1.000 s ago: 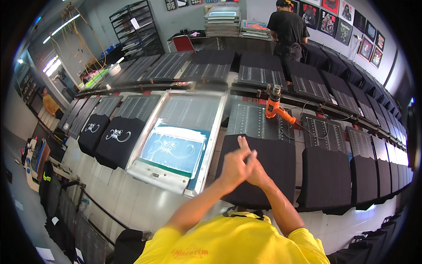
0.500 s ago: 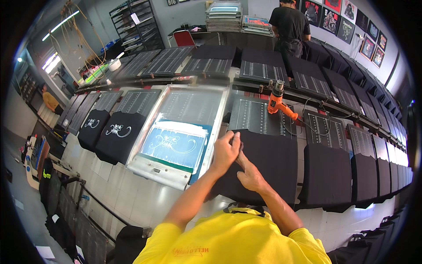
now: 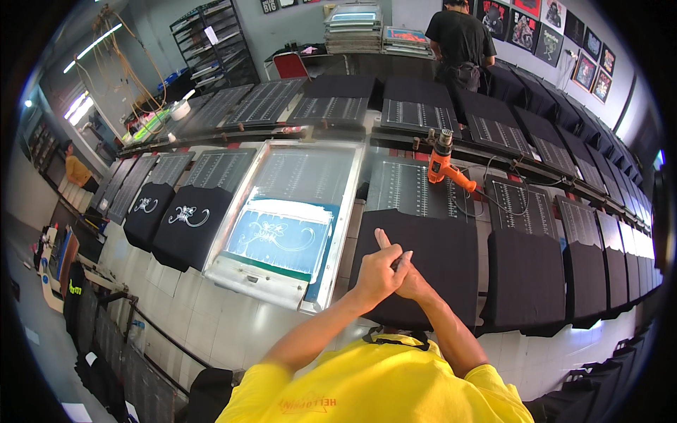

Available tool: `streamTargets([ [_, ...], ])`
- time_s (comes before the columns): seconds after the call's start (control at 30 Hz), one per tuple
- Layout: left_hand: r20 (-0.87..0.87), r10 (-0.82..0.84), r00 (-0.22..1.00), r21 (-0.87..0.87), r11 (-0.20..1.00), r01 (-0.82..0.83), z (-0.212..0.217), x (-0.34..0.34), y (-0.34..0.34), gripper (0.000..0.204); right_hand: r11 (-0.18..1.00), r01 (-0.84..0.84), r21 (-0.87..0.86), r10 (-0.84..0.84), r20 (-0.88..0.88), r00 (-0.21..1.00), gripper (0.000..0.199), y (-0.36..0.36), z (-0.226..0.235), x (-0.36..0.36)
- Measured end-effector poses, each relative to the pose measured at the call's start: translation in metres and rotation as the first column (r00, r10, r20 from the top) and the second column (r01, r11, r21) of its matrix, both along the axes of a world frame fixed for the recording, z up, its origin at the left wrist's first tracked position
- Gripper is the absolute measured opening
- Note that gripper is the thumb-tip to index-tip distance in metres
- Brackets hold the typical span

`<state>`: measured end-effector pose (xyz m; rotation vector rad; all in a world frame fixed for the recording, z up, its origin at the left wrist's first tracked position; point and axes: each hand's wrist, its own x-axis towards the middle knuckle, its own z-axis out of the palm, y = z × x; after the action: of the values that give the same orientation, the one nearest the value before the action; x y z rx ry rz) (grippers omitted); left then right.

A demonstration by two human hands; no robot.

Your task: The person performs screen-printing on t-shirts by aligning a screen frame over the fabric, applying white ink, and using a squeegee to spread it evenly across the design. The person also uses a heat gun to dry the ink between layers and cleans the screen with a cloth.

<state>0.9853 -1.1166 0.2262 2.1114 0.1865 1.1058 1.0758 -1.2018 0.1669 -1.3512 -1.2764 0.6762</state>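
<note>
Reference is the printing screen (image 3: 281,236): metal frame, blue mesh, white floral motif. Just right of it, a plain black shirt (image 3: 444,254) is spread over a ruled board (image 3: 400,185). Person's hands meet above that shirt: left hand (image 3: 378,275) has its grip wrapped round the right hand (image 3: 415,283); right grip mostly hidden, can't tell how tight. Orange heat gun (image 3: 443,170) sits right of the screen's far end. Left of the screen: two printed shirts (image 3: 185,236), black, white motifs.
</note>
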Motion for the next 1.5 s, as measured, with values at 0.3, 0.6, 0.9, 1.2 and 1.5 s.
streamTargets([
  [0.3, -0.167, 0.213, 0.963, -0.099, 0.968, -0.231, -0.029, 0.002, 0.018, 0.031, 0.981, -0.192, -0.032, 0.128, -0.633, 0.763, 0.067, 0.000, 0.011, -0.006],
  [0.6, -0.065, 0.114, 0.991, -0.112, 0.986, -0.121, -0.028, 0.007, -0.012, 0.023, 0.982, -0.019, 0.188, 0.168, -0.824, 0.541, 0.085, 0.022, -0.005, -0.006],
  [0.9, -0.038, 0.021, 0.999, -0.517, 0.855, -0.037, -0.013, 0.013, 0.000, 0.029, 0.969, 0.197, 0.149, -0.177, -0.138, 0.974, 0.066, 0.008, -0.005, -0.013],
  [1.2, -0.056, 0.237, 0.970, -0.054, 0.969, -0.240, -0.001, -0.006, -0.007, 0.033, 0.936, 0.345, -0.067, -0.344, 0.021, 0.939, 0.049, -0.022, 0.031, -0.011],
  [1.5, -0.200, -0.361, 0.911, -0.108, 0.932, 0.345, -0.007, -0.023, -0.004, 0.095, 0.820, 0.489, 0.298, -0.546, 0.152, 0.824, 0.025, -0.005, 0.057, 0.013],
])
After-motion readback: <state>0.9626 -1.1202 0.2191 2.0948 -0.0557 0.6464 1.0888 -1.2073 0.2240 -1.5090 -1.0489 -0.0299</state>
